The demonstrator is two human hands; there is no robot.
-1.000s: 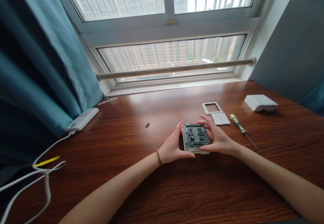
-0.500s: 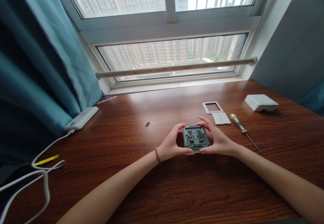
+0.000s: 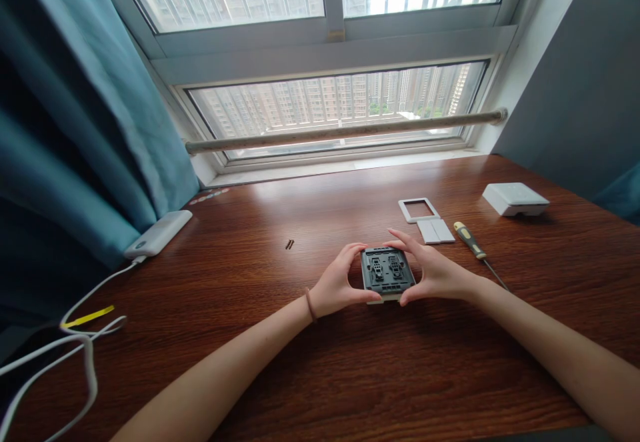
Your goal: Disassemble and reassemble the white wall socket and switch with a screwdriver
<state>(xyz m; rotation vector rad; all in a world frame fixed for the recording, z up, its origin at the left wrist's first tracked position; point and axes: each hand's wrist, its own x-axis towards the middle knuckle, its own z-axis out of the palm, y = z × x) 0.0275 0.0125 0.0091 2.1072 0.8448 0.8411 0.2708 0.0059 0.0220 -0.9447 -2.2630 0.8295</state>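
Note:
A dark grey wall switch module (image 3: pixel 387 271) with two rocker mechanisms faces up between my hands, a pale base showing under its front edge. My left hand (image 3: pixel 341 282) grips its left side, thumb along the front and fingers at the back corner. Around the right side curls my right hand (image 3: pixel 429 270), thumb at the front right corner and index finger lifted off the back. Beyond it lie a white square frame (image 3: pixel 406 213) and two white rocker plates (image 3: pixel 435 231). Two small screws (image 3: pixel 289 245) rest to the left, and a screwdriver (image 3: pixel 469 239) to the right.
A white box-shaped switch (image 3: pixel 516 199) sits at the back right of the wooden table (image 3: pixel 280 375). On the left are a white power strip (image 3: pixel 159 234), its looping cable (image 3: pixel 95 295) and a yellow strip (image 3: pixel 90 317). A blue curtain (image 3: pixel 100 109) hangs beside the window.
My right thumb has drawn back to the right along the module's front edge, baring more of the pale base. The view has shifted slightly; the module stays in place.

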